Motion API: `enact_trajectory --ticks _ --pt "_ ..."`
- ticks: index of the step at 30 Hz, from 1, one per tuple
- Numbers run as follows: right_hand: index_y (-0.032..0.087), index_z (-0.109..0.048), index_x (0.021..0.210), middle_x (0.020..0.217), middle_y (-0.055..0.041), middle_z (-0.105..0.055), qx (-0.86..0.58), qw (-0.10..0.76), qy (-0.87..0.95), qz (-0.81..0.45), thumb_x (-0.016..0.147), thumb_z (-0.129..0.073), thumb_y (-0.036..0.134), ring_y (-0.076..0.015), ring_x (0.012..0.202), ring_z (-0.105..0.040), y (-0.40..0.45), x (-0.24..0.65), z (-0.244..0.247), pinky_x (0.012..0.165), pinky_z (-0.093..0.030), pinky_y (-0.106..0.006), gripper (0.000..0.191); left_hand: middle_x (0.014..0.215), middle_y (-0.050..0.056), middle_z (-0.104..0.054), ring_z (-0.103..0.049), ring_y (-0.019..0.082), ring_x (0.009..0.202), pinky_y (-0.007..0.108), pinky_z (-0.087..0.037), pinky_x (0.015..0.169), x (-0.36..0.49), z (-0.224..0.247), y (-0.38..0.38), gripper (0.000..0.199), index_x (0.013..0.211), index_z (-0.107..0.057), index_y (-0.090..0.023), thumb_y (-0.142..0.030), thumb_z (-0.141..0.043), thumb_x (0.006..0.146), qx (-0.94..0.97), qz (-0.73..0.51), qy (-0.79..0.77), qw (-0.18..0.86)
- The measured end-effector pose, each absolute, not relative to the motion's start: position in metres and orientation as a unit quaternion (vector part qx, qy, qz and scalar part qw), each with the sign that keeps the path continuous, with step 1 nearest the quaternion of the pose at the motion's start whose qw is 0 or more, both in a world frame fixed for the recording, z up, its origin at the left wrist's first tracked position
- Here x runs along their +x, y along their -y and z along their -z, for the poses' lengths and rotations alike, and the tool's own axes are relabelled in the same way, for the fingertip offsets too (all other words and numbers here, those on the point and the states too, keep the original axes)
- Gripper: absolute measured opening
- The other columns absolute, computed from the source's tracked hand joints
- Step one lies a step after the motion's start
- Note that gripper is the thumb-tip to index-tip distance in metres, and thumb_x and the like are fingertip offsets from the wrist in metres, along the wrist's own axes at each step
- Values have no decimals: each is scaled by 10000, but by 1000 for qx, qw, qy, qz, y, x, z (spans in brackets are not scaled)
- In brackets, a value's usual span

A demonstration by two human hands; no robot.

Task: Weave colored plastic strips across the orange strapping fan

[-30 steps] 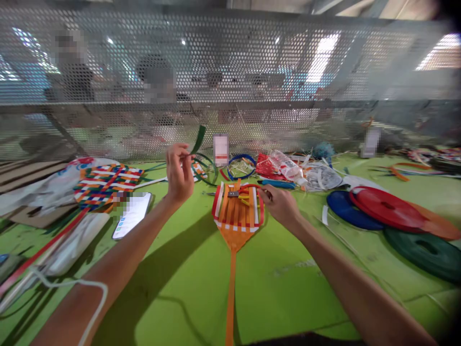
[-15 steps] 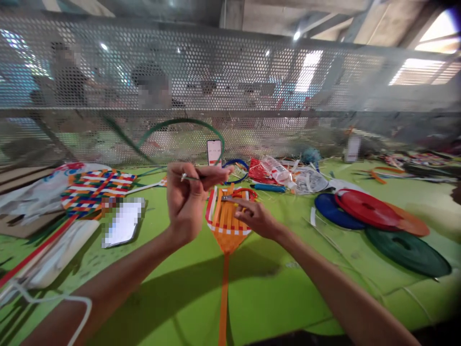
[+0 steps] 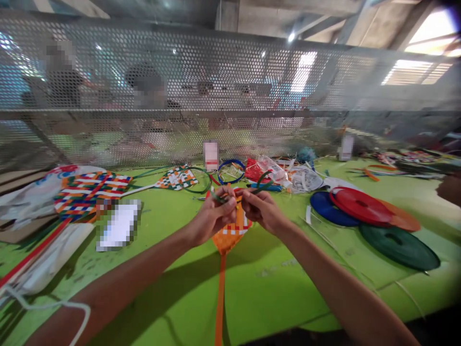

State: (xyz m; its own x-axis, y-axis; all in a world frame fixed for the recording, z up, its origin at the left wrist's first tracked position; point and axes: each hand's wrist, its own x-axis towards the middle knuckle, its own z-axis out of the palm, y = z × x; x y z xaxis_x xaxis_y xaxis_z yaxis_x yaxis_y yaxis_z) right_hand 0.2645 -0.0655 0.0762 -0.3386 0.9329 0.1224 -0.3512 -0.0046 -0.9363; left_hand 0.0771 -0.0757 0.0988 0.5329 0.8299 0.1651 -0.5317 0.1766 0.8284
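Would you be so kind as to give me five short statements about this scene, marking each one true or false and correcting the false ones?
1. The left hand and the right hand are pinching a green strip above the orange woven piece. True.
2. The handle of that piece is white. False: it is orange.
3. The blue roll lies on top of the red roll. False: the red roll overlaps the blue one.
4. The green roll lies nearer the person than the red roll. True.
5. The left hand is resting flat on the green table. False: it is raised, close to the right hand.
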Motion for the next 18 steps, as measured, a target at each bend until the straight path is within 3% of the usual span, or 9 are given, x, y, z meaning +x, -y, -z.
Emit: enact_trajectory --ticks 4,7,13,18 --pt "208 -645 927 605 63 -514 -296 580 441 -618 816 -742 343 -55 420 -298 53 272 -75 405 -179 -205 200 965 50 -671 -625 115 748 237 -503 702 78 -82 64 371 994 -708 -167 -510 -787 874 538 -495 -256 633" --pt "212 -637 922 608 49 -537 -299 593 441 -604 804 -731 365 -74 427 -344 50 275 -74 394 -194 -206 215 1167 106 -696 -673 161 858 289 -549 799 78 -74 59 476 1090 -739 -177 -611 -718 895 561 -522 -293 571" --pt "210 -674 934 682 20 -531 -318 605 430 -591 880 -647 674 -77 451 -350 47 277 -70 386 -186 -223 469 851 17 -694 -643 120 727 262 -574 771 71 -69 44 439 1118 -741 -193 -561 -763 881 498 -584 -308 562" --pt "245 -666 911 603 47 -449 -329 679 411 -513 879 -572 783 -84 425 -289 32 299 -68 365 -202 -228 547 740 -14 -645 -627 83 680 205 -547 718 62 -66 25 296 1025 -698 -160 -421 -772 906 446 -631 -305 557"
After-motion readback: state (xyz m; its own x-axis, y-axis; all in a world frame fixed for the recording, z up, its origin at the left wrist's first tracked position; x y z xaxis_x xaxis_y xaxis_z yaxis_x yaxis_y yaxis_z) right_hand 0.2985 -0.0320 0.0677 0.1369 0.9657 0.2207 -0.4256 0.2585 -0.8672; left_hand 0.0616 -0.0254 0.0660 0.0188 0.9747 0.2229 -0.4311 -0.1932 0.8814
